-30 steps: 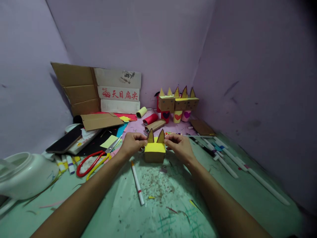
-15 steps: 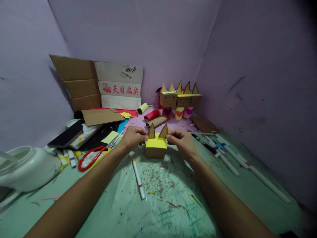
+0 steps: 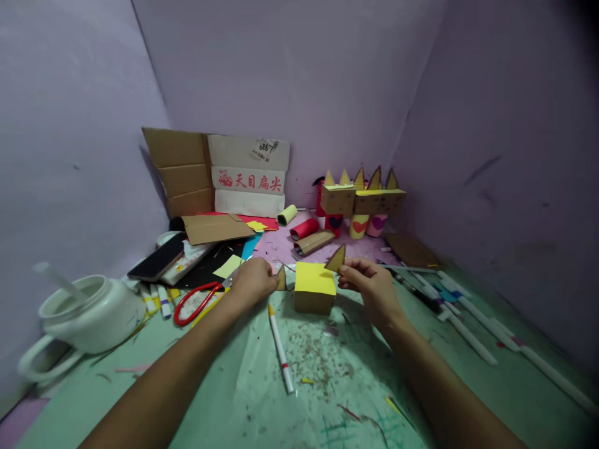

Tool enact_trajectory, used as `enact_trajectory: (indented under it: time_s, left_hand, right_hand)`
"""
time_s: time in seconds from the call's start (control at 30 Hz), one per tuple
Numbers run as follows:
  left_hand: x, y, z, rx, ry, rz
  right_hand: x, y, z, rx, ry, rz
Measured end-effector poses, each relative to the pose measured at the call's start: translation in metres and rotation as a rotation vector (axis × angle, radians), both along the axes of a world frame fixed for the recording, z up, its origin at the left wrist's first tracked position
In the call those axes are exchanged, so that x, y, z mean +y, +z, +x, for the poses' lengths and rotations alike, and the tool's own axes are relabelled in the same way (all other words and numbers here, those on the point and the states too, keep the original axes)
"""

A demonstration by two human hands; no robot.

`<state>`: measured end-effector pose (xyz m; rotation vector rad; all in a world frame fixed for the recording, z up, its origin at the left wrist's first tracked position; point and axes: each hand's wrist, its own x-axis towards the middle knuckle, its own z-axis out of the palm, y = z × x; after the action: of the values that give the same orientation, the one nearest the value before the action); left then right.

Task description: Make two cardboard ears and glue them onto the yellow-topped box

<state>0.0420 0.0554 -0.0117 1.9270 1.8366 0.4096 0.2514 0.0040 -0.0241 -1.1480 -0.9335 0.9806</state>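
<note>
A small cardboard box (image 3: 315, 290) with a yellow top sits on the green tabletop between my hands. My left hand (image 3: 255, 280) is closed on a dark-edged cardboard ear (image 3: 281, 279), just left of the box. A second cardboard ear (image 3: 336, 258) is pinched in my right hand (image 3: 369, 284), tilted over the box's right rear corner. A white marker with an orange tip (image 3: 281, 349) lies in front of the box. Behind stand eared box heads (image 3: 339, 199) on rolls bearing hearts.
Red-handled scissors (image 3: 196, 304), a phone (image 3: 156, 257) and a white teapot (image 3: 96, 315) are at left. Paper rolls (image 3: 314, 242) and folded cardboard (image 3: 250, 181) stand or lie behind. Several white sticks and markers (image 3: 472, 340) lie at right.
The two ears have moved apart, off their upright places at the box; the left one is now beside it and lower. The camera view has shifted, so the scene sits further right.
</note>
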Motion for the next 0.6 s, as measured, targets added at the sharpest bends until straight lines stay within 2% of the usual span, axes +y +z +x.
enact_trajectory:
  time_s: [0.1, 0.17, 0.2, 0.27, 0.3, 0.37, 0.47, 0.6]
  left_hand:
    - [-0.003, 0.006, 0.001, 0.044, 0.064, 0.183]
    - [-0.010, 0.015, 0.004, -0.117, 0.057, 0.262]
    - [-0.014, 0.021, 0.006, -0.284, 0.015, 0.265]
    - [-0.026, 0.031, 0.013, -0.642, -0.094, 0.139]
    - [-0.032, 0.035, 0.018, -0.741, -0.143, 0.078]
    - [-0.043, 0.039, 0.026, -0.815, -0.196, 0.024]
    - [-0.052, 0.037, 0.036, -0.856, -0.238, 0.017]
    - [-0.047, 0.033, 0.033, -0.933, -0.187, 0.043]
  right_hand:
    - [-0.002, 0.001, -0.001, -0.009, 0.007, 0.028]
    - [-0.004, 0.003, -0.002, -0.011, 0.034, 0.054]
    - [-0.005, 0.005, -0.003, -0.016, 0.054, 0.068]
    - [-0.009, 0.007, -0.006, -0.043, 0.099, 0.090]
    - [-0.011, 0.009, -0.009, -0.065, 0.122, 0.097]
    - [-0.015, 0.011, -0.015, -0.122, 0.173, 0.097]
    - [-0.021, 0.013, -0.022, -0.204, 0.238, 0.087]
    - [-0.019, 0.020, -0.011, -0.354, 0.262, 0.093]
